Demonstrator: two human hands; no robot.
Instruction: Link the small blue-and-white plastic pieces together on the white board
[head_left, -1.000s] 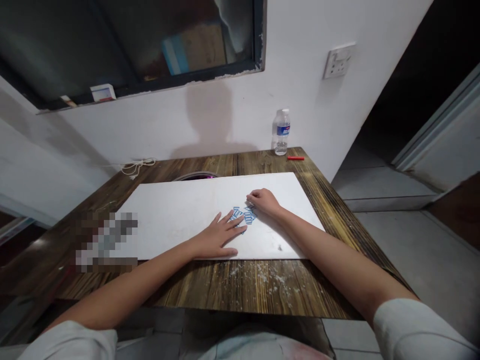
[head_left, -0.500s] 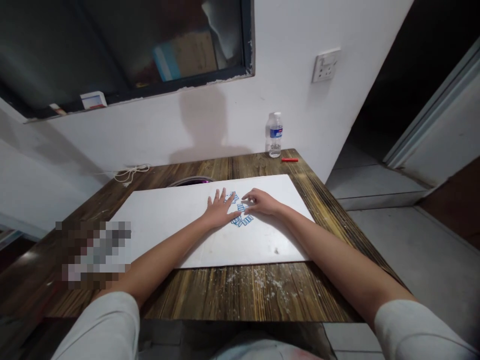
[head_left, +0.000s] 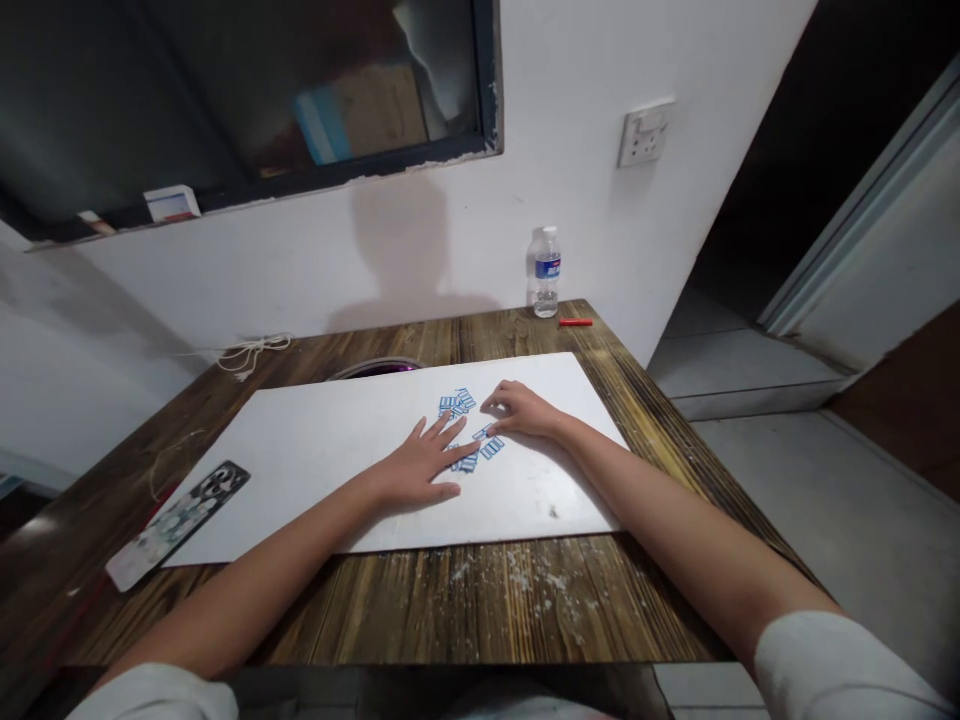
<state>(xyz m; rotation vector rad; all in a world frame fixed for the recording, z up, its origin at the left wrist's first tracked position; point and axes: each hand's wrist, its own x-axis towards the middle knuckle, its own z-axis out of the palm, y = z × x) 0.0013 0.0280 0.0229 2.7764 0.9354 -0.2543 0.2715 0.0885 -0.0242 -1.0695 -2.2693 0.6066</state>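
Note:
Several small blue-and-white tiles (head_left: 457, 404) lie scattered on a white board (head_left: 315, 440) on the wooden table (head_left: 480, 590). My left hand (head_left: 422, 462) rests flat on the board with fingers spread, its fingertips on the nearer tiles (head_left: 466, 462). My right hand (head_left: 523, 410) lies just right of the tiles, fingers curled down, fingertips touching a tile; whether it grips anything I cannot see.
A water bottle (head_left: 545, 272) and a red pen (head_left: 575, 322) stand at the table's far right corner. A patterned phone-like slab (head_left: 178, 522) lies left of the board. A white cord (head_left: 247, 353) and a round dark rim (head_left: 375, 368) sit behind the board.
My left hand has slid back toward me over the tiles, uncovering a small group farther up the board. My right hand stayed almost in place.

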